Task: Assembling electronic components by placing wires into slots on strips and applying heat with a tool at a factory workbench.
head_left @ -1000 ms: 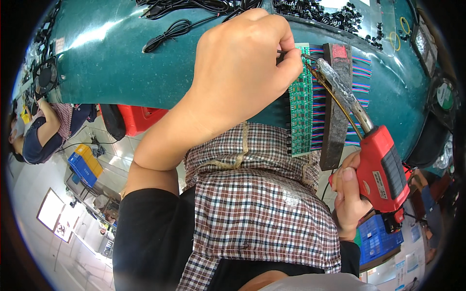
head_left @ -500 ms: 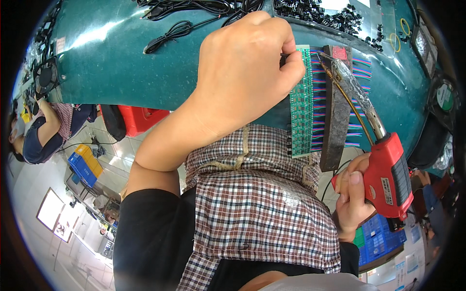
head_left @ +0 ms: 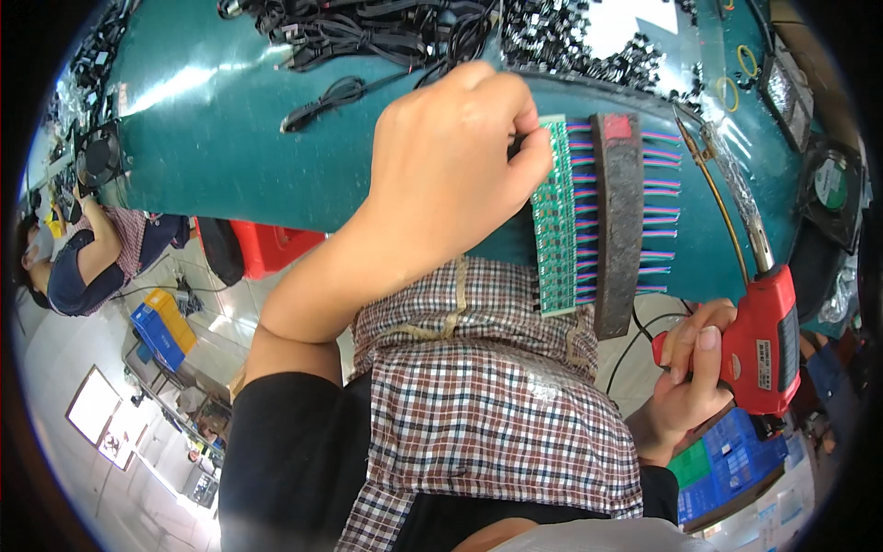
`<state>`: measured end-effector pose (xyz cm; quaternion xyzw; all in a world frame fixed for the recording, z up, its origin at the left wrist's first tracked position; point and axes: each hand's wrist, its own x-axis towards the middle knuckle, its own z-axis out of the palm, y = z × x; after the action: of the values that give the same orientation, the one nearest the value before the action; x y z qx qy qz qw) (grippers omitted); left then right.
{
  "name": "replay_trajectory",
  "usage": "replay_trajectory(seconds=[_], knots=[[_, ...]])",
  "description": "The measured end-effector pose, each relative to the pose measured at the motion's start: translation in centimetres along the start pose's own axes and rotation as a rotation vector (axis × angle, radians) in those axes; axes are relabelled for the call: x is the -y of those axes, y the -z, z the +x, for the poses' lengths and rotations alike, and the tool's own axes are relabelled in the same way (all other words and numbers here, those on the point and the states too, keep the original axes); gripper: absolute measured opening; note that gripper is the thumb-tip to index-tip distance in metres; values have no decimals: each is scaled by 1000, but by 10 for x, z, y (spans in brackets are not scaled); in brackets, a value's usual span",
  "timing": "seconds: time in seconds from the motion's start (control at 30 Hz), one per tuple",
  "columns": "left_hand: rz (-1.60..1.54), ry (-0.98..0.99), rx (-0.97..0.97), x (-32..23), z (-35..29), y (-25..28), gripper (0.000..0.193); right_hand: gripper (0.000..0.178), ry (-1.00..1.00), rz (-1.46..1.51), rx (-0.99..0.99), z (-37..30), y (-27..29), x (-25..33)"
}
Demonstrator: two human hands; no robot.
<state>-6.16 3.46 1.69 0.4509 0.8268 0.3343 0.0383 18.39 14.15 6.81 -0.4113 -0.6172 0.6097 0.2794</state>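
My left hand (head_left: 446,156) is closed in a pinch at the far left corner of a long green circuit board (head_left: 557,235). A small dark thing shows by its fingertips, too hidden to name. My right hand (head_left: 690,382) grips a red soldering gun (head_left: 771,345), its fingers wrapped round the handle. The gun's metal tip and thin brass-coloured feed tube (head_left: 713,189) point up and away, apart from the board. Thin multicoloured wires (head_left: 658,210) run in a row from the board's right edge under a dark heavy bar (head_left: 618,230), their ends sticking out beyond it.
Coiled black cables (head_left: 368,37) lie at the back of the green table (head_left: 212,166). A tray of small black parts (head_left: 589,55) stands behind the board. Yellow rings (head_left: 727,94) and a black fan (head_left: 832,184) are at the right. Another person (head_left: 92,248) sits far left.
The soldering gun has moved right, its tip leaving the wires at the board's far end. My left hand stays pinched at the board's corner. The whole view has shifted slightly.
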Motion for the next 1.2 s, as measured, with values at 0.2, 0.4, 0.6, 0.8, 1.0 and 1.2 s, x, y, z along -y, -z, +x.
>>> replay_trajectory(seconds=[0.2,0.4,0.6,0.8,1.0,1.2], knots=[[93,-141,37,-9,16,21,13,7,50,82,-128,4,12,-3],[296,-443,-183,0,121,-3,6,8,142,125,-115,11,21,-2],[439,-672,-81,10,216,-70,14,9,179,137,-181,6,24,-1],[562,-867,-323,19,241,-72,7,11,154,129,-228,2,33,-3],[62,-724,-521,-10,235,-30,4,11,156,167,-228,1,33,-5],[-678,-297,-473,-49,203,25,8,11,174,159,-207,0,30,-5]])
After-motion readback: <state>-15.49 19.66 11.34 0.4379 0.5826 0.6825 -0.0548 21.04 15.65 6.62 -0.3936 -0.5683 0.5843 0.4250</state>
